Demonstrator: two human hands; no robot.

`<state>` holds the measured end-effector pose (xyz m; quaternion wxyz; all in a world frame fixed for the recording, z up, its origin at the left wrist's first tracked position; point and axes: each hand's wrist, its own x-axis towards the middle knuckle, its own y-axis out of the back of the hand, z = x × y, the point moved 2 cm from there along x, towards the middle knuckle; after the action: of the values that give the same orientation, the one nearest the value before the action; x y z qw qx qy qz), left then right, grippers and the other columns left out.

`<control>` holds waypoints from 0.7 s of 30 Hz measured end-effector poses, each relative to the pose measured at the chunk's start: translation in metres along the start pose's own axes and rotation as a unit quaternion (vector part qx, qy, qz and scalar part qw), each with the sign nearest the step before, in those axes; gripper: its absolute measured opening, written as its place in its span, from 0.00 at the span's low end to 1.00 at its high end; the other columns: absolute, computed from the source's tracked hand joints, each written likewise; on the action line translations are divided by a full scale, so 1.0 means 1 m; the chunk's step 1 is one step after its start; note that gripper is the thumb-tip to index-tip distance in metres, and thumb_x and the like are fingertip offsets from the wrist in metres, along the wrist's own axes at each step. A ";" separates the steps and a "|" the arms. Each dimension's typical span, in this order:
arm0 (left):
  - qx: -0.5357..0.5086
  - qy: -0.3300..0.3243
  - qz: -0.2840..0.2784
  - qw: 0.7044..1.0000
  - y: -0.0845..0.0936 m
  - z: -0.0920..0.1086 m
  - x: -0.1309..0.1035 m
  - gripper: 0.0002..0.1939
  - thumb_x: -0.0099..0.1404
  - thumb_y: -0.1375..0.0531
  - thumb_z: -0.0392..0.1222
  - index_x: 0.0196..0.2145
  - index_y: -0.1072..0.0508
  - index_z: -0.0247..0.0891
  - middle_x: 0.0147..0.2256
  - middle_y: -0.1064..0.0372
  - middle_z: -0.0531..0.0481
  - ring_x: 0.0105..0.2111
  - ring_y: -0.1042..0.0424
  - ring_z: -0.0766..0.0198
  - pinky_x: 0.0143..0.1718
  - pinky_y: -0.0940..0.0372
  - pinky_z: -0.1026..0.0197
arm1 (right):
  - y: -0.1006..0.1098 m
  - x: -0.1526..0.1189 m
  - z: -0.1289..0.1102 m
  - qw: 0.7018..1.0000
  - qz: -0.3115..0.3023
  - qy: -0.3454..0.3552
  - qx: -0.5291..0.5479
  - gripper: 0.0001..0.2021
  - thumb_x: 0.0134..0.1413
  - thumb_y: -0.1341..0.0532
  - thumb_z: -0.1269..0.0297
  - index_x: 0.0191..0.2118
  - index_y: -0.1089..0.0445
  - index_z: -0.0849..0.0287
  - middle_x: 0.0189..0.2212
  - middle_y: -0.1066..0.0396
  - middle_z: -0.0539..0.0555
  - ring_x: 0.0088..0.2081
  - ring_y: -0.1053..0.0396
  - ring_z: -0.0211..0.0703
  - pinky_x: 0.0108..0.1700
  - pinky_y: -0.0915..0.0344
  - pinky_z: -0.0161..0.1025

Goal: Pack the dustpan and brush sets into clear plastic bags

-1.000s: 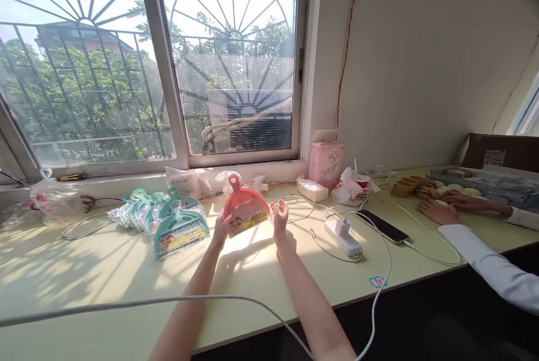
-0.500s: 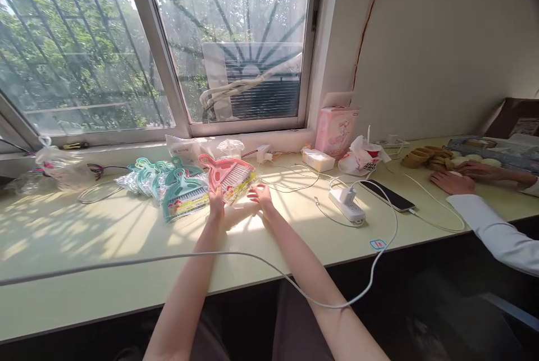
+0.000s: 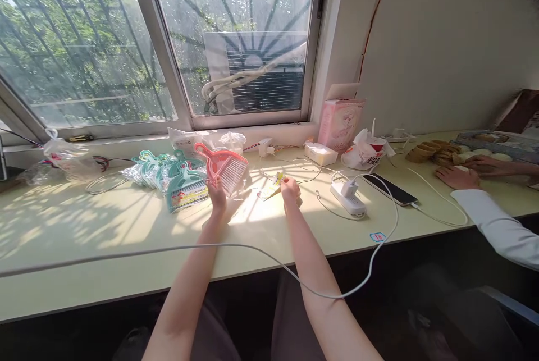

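My left hand (image 3: 217,193) is closed round the lower left side of a pink dustpan and brush set (image 3: 227,169), its white bristles facing me. The set is tilted up off the table. To its right, my right hand (image 3: 290,190) pinches a small yellow-and-clear label card (image 3: 274,182), apart from the set. Left of my left hand lies a teal dustpan and brush set (image 3: 185,187) with a yellow label. Several more teal sets (image 3: 154,167) in clear wrapping are heaped behind it.
A white cable (image 3: 236,246) crosses in front of my forearms. On the right are a power strip (image 3: 348,199), a phone (image 3: 391,190), a pink box (image 3: 340,125) and a tissue-like white pack (image 3: 320,153). Another person's hands (image 3: 457,177) work at the far right.
The yellow label has come away from the pink set and is in my right hand, which has moved right. My left hand still holds the pink set.
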<state>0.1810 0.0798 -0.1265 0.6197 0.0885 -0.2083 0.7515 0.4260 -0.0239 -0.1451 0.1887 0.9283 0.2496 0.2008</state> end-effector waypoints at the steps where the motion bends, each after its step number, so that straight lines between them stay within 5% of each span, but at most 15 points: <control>1: 0.001 -0.004 0.013 1.000 0.001 0.003 0.000 0.26 0.72 0.41 0.61 0.53 0.33 0.36 0.55 0.28 0.32 0.63 0.30 0.44 0.68 0.38 0.41 | 0.005 0.001 0.001 1.000 0.014 -0.019 -0.021 0.10 0.60 0.39 0.64 0.45 0.24 0.55 0.41 0.23 0.62 0.43 0.26 0.57 0.43 0.33 0.47; 3: -0.006 -0.002 0.027 1.000 0.000 0.007 -0.003 0.26 0.71 0.40 0.62 0.52 0.33 0.37 0.55 0.28 0.33 0.61 0.29 0.45 0.65 0.35 0.44 | 0.011 -0.002 -0.004 0.997 0.058 -0.032 -0.045 0.15 0.58 0.38 0.68 0.51 0.26 0.56 0.50 0.26 0.66 0.51 0.27 0.59 0.47 0.32 0.49; 6: -0.034 -0.034 -0.015 0.999 -0.008 0.012 -0.008 0.29 0.69 0.40 0.66 0.53 0.33 0.38 0.54 0.27 0.35 0.58 0.27 0.47 0.60 0.32 0.47 | 0.006 -0.011 -0.026 0.995 0.090 0.046 -0.022 0.16 0.60 0.40 0.68 0.53 0.27 0.57 0.55 0.28 0.66 0.57 0.30 0.59 0.52 0.33 0.49; 9: -0.065 -0.043 -0.079 0.994 -0.018 0.012 -0.015 0.30 0.66 0.38 0.68 0.51 0.32 0.40 0.52 0.25 0.38 0.54 0.24 0.48 0.55 0.28 0.48 | -0.013 -0.022 -0.044 0.993 -0.033 0.084 0.077 0.08 0.63 0.40 0.62 0.40 0.24 0.55 0.40 0.22 0.58 0.45 0.25 0.52 0.48 0.32 0.44; 12: -0.079 -0.017 -0.119 0.990 -0.024 0.009 -0.022 0.29 0.64 0.36 0.67 0.48 0.33 0.41 0.47 0.24 0.40 0.49 0.22 0.48 0.49 0.26 0.47 | -0.029 -0.031 -0.049 0.972 -0.148 0.015 0.184 0.11 0.59 0.39 0.57 0.28 0.28 0.54 0.28 0.24 0.52 0.32 0.29 0.45 0.38 0.34 0.39; 16: -0.109 -0.026 -0.143 0.983 -0.028 0.015 -0.028 0.30 0.63 0.35 0.68 0.49 0.31 0.41 0.49 0.24 0.38 0.51 0.23 0.46 0.51 0.26 0.47 | -0.035 -0.033 -0.048 0.920 -0.190 -0.087 0.333 0.14 0.58 0.43 0.54 0.28 0.29 0.55 0.30 0.24 0.52 0.26 0.36 0.39 0.28 0.42 0.36; 21: -0.139 -0.034 -0.194 0.970 -0.030 0.027 -0.030 0.36 0.61 0.32 0.69 0.54 0.27 0.38 0.54 0.24 0.34 0.55 0.23 0.43 0.54 0.27 0.44 | -0.032 -0.032 -0.048 0.870 -0.215 -0.107 0.430 0.12 0.51 0.36 0.51 0.35 0.29 0.55 0.37 0.22 0.53 0.30 0.31 0.38 0.30 0.39 0.34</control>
<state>0.2134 0.0456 -0.1077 0.7528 0.0659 -0.3099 0.5770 0.3654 -0.0035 -0.1278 -0.1654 0.8569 0.4828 -0.0720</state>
